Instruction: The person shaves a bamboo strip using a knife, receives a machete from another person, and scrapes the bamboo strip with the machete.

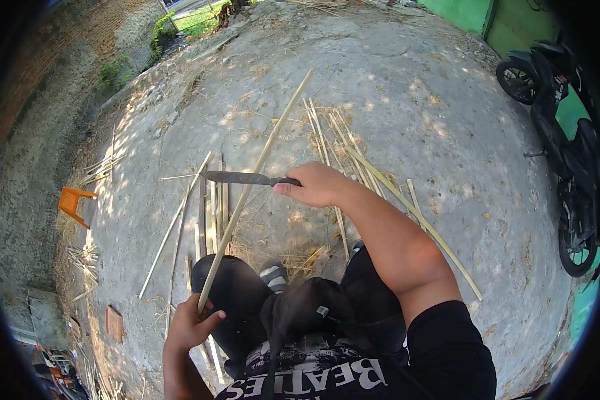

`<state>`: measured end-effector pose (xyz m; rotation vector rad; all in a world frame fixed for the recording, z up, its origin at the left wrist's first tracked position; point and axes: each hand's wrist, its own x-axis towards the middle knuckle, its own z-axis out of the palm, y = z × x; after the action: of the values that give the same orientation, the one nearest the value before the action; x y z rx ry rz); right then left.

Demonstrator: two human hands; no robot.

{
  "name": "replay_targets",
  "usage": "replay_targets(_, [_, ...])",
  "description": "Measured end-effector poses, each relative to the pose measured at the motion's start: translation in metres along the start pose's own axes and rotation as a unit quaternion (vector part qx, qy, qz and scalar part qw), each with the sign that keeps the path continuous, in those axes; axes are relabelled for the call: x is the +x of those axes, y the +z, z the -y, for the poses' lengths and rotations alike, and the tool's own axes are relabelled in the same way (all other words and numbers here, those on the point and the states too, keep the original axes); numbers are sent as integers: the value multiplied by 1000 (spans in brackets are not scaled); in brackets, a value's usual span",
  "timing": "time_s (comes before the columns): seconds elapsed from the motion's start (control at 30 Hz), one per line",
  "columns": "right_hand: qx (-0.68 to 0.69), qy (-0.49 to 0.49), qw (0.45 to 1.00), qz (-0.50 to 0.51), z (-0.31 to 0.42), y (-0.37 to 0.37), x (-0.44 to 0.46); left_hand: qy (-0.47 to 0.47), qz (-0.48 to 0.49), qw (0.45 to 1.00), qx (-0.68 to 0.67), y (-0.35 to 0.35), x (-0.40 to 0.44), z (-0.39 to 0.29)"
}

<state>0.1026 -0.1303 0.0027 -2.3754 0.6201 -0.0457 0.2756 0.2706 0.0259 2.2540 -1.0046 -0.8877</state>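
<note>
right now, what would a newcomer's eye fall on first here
Most likely the dark knife in the right hand, crossing a long pale strip gripped in the left hand. Then, perhaps, the orange stool near the wall at far left, and the black motorbike at the right edge.

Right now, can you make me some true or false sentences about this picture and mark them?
1. The right hand holds a knife. True.
2. The left hand is empty. False: the left hand grips a long pale strip.
3. The right sleeve is red. False: the sleeve is black.
4. A motorbike is at the picture's right side. True.
5. The knife's blade points to the picture's right. False: it points left.
</note>
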Motion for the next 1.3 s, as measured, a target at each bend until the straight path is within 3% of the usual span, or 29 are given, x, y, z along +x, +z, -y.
replay_targets(0.4, [-2, -12, 1000, 25, 14, 5, -3, -9, 15, 1000, 10, 0, -1, -8])
replay_targets(0.5, [-21, -69, 997, 21, 12, 19, -1, -15, 17, 1000, 9, 0, -2, -11])
replay_targets(0.6, [29, 13, 999, -18, -2, 8, 5, -21, 16, 1000, -3, -2, -7, -11])
replay_targets(0.7, [21, -14, 998, -51, -4, 10, 6, -9, 5, 999, -34, 2, -4, -2])
replay_targets(0.83, [-29, -80, 996, 21, 18, 19, -3, 1, -1, 998, -57, 1, -3, -2])
replay_targets(0.93, [62, 59, 995, -43, -13, -2, 10, -17, 12, 999, -46, -6, -9, -12])
replay_targets(1.07, [-58, -93, 993, 42, 27, 21, -8, -22, 18, 998, -60, -4, -5, -11])
replay_targets(1.17, [12, -38, 999, -11, 4, 17, 2, -30, 17, 997, -76, -9, -13, -11])
replay_targets(1.2, [49, 41, 998, -10, -7, 0, 7, -26, 9, 996, -90, -10, -13, -7])
replay_targets(1.3, [7, 3, 1000, -18, -3, 9, 6, -31, 14, 993, -112, -10, -13, -3])
